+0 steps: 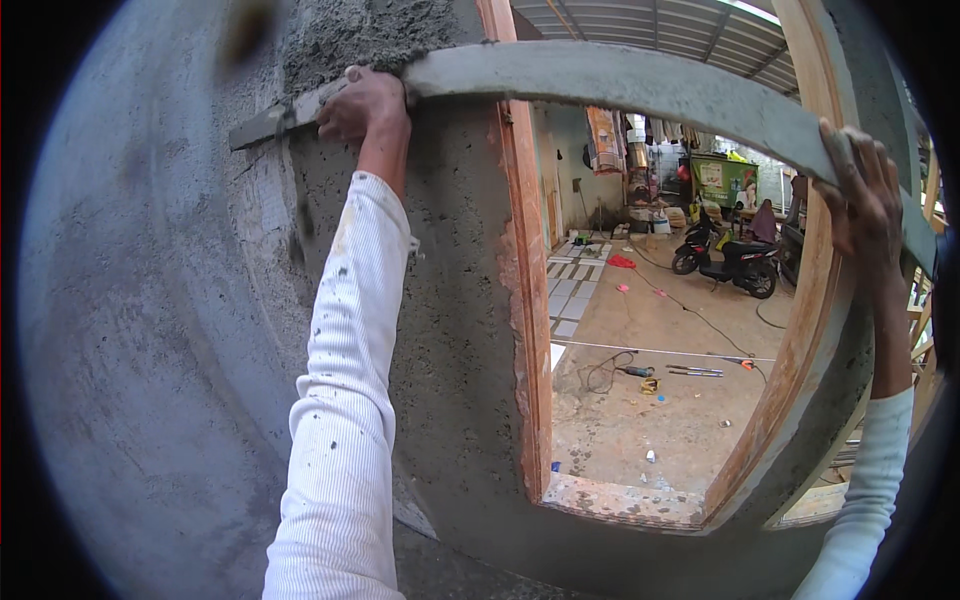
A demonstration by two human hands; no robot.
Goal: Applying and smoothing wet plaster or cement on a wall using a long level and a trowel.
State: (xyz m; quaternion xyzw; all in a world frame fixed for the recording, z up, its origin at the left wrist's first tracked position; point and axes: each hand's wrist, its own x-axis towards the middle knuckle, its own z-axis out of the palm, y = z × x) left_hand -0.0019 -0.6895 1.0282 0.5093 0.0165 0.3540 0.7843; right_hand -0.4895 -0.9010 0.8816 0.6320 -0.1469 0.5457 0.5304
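Observation:
A long straightedge board (600,75), grey with mortar, spans the wall and the wooden window frame (530,300). My left hand (368,105) is closed round the board near its left end, against the wall. At the far right my right hand (862,190) grips the board from its outer side, fingers over its upper edge. Rough wet mortar (360,35) sits on the wall just above my left hand. Below the board, the wall strip (450,300) beside the frame has a smoother, pitted coat of grey mortar.
Bare grey wall (150,300) fills the left. Through the window opening lie a motorbike (730,258), a power tool (635,371) with its cable, long metal tools (694,371) and white tiles (572,295) on the floor. A white string (660,350) stretches across the opening.

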